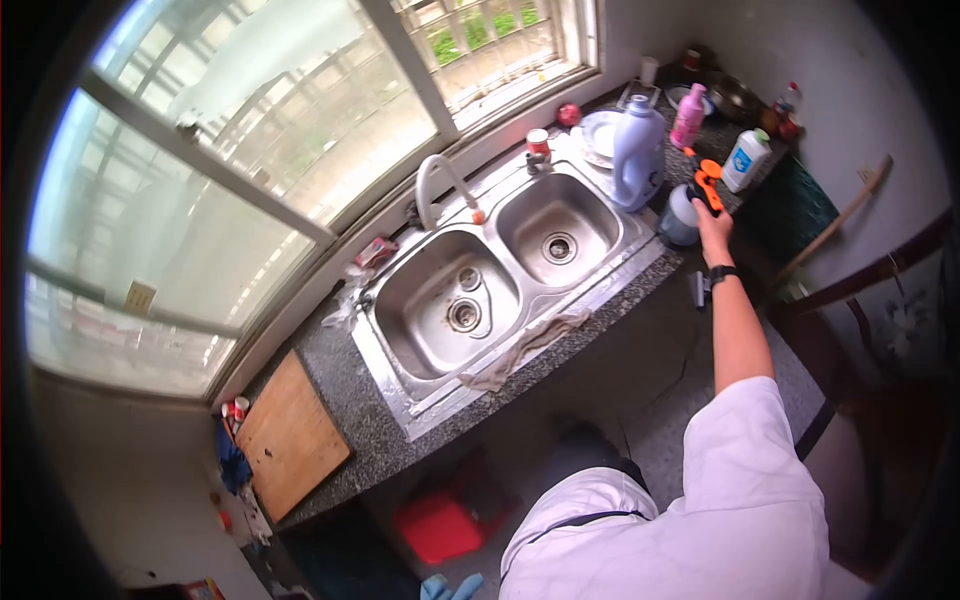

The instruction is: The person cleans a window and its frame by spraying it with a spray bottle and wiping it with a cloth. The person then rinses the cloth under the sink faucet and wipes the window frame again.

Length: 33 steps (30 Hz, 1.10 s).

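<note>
Well, your right grip (714,234) curls snugly around the spray bottle (679,217) by the table's (345,375) front edge, your left is out of sight, and a leftward swing could topple the adjacent lavender jug (637,155).

the shirt (665,550) is pale, almost white — its short sleeve (745,430) is wide and loose. there is a black wristband (722,272) — and a thin dark line (590,517) on the cloth.
</note>
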Each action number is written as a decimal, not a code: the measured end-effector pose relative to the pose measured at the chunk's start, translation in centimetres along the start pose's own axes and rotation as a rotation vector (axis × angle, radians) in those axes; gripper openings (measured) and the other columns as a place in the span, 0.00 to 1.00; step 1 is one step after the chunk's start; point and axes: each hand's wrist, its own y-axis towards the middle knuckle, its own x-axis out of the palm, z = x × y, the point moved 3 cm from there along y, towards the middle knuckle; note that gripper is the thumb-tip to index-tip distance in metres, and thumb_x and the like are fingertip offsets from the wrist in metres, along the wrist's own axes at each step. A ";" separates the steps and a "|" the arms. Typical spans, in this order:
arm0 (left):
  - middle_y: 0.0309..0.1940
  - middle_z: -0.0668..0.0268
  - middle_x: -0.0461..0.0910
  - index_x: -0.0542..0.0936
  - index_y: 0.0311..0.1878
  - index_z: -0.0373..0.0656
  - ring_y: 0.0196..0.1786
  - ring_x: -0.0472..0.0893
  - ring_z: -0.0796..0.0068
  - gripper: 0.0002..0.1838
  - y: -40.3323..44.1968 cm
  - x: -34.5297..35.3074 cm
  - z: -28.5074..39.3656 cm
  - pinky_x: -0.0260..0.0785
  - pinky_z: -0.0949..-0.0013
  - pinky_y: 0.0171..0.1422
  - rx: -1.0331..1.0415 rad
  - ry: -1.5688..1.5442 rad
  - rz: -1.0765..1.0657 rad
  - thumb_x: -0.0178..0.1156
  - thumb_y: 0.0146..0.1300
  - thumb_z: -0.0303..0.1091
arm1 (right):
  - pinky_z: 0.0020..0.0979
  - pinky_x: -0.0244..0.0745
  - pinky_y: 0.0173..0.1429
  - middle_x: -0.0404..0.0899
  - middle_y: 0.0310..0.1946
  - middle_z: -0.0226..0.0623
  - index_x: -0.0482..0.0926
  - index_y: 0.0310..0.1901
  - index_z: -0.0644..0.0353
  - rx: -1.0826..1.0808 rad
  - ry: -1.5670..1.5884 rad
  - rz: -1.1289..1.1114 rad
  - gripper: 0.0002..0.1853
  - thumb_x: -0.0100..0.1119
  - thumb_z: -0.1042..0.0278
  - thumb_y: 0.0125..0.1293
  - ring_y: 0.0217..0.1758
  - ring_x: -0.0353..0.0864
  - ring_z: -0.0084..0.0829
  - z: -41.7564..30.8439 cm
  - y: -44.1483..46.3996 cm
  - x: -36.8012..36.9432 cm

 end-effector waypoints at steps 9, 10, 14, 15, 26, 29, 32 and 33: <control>0.35 0.54 0.83 0.81 0.42 0.29 0.38 0.79 0.65 0.16 2.7 1.9 -5.1 0.72 0.58 0.45 0.285 0.111 0.450 0.63 0.63 0.37 | 0.22 0.52 0.20 0.69 0.16 0.23 0.80 0.24 0.58 0.140 0.039 -0.161 0.33 0.60 0.30 0.64 0.15 0.64 0.16 -4.9 -7.0 -1.3; 0.38 0.57 0.83 0.80 0.43 0.29 0.40 0.79 0.68 0.18 2.9 2.2 -6.0 0.72 0.59 0.49 0.235 0.048 0.479 0.69 0.57 0.35 | 0.22 0.52 0.19 0.69 0.16 0.23 0.81 0.23 0.58 0.066 0.080 -0.234 0.31 0.59 0.33 0.67 0.15 0.64 0.15 -6.5 -9.4 -1.1; 0.35 0.60 0.83 0.80 0.42 0.29 0.39 0.79 0.70 0.16 1.1 2.1 -9.7 0.73 0.62 0.46 0.215 0.047 0.490 0.69 0.58 0.33 | 0.20 0.52 0.19 0.67 0.15 0.21 0.80 0.27 0.57 0.052 0.012 -0.461 0.28 0.55 0.38 0.71 0.13 0.63 0.14 -10.2 -18.5 0.2; 0.34 0.60 0.83 0.80 0.42 0.29 0.38 0.79 0.70 0.17 1.3 1.8 -11.2 0.73 0.62 0.45 0.180 0.063 0.540 0.69 0.58 0.34 | 0.20 0.52 0.18 0.67 0.14 0.22 0.78 0.26 0.57 0.083 0.018 -0.518 0.29 0.52 0.37 0.72 0.13 0.63 0.14 -10.6 -20.8 0.9; 0.41 0.53 0.83 0.79 0.47 0.30 0.41 0.81 0.64 0.17 -5.6 -3.5 -23.8 0.74 0.61 0.51 0.032 -0.053 0.764 0.67 0.60 0.33 | 0.25 0.60 0.22 0.69 0.15 0.29 0.74 0.27 0.56 0.325 0.088 -1.217 0.32 0.44 0.32 0.73 0.15 0.66 0.22 -17.4 -52.4 16.4; 0.42 0.53 0.84 0.79 0.50 0.30 0.45 0.82 0.63 0.19 -7.2 -2.2 -27.2 0.73 0.60 0.55 -0.059 -0.251 0.790 0.67 0.60 0.33 | 0.26 0.61 0.27 0.70 0.16 0.30 0.74 0.29 0.55 0.287 0.208 -1.380 0.31 0.44 0.33 0.73 0.19 0.68 0.22 -17.3 -60.3 20.7; 0.38 0.54 0.84 0.80 0.46 0.31 0.42 0.82 0.62 0.17 -10.3 -0.7 -30.1 0.74 0.59 0.52 -0.154 -0.070 0.855 0.67 0.59 0.33 | 0.24 0.59 0.31 0.70 0.21 0.27 0.74 0.30 0.56 0.264 0.271 -1.461 0.28 0.47 0.38 0.75 0.23 0.67 0.20 -16.4 -66.1 24.0; 0.35 0.55 0.85 0.81 0.43 0.30 0.40 0.83 0.61 0.15 -12.2 -1.5 -26.3 0.74 0.59 0.49 -0.229 -0.027 0.750 0.67 0.58 0.32 | 0.23 0.59 0.32 0.70 0.22 0.26 0.74 0.31 0.56 0.198 0.290 -1.562 0.24 0.52 0.42 0.75 0.25 0.66 0.18 -16.0 -67.6 24.8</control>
